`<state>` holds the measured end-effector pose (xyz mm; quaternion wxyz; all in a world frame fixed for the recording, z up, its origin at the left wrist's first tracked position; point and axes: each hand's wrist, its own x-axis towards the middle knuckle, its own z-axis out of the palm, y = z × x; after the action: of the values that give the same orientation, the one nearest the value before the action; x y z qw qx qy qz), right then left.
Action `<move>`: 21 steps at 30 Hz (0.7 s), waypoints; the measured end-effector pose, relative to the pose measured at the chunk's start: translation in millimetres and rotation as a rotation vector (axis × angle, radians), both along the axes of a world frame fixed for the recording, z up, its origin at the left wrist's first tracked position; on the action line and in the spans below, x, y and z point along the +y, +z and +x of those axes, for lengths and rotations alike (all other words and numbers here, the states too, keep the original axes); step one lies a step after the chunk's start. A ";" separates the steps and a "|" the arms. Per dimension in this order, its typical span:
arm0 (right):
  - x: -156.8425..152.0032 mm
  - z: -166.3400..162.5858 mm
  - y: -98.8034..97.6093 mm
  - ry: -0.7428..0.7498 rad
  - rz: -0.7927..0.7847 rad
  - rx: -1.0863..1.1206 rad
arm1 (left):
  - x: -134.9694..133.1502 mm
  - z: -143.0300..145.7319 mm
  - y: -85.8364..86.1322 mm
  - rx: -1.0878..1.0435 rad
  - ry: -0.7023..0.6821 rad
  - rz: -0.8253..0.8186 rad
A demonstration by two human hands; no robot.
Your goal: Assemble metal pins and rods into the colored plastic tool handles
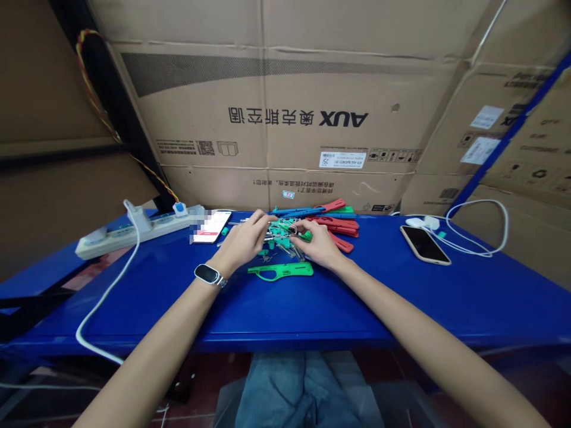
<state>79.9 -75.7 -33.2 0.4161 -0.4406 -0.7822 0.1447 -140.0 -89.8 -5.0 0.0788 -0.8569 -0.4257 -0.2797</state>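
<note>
My left hand (244,239) and my right hand (317,242) meet over a small heap of metal pieces and green plastic parts (282,233) on the blue table (285,309). Both hands pinch at parts in that heap; I cannot make out exactly which piece each one holds. A smartwatch (208,274) sits on my left wrist. A green plastic handle (281,271) lies flat just in front of my hands. Behind the heap lie several red, blue and green plastic handles (332,219).
A white power strip (134,229) with a white cable lies at the left, beside a lit phone (212,226). A dark phone (424,244) with a white charger cable (477,229) lies at the right. Large cardboard boxes (285,113) stand behind the table.
</note>
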 end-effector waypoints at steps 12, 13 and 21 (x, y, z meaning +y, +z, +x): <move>0.0 -4.9 -8.9 -0.037 0.020 -0.085 | 4.1 -3.4 0.9 -0.286 -0.143 0.029; -0.2 -4.7 -8.6 -0.034 0.029 -0.075 | 3.7 -3.8 1.3 -0.292 -0.140 0.028; -9.9 6.2 5.9 0.074 0.009 -0.012 | 6.9 -11.2 3.0 -0.270 -0.133 -0.008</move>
<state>86.1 -85.6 -27.2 0.4078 -0.4103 -0.8011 0.1536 -151.2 -83.0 -2.0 -0.0013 -0.8382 -0.3758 -0.3951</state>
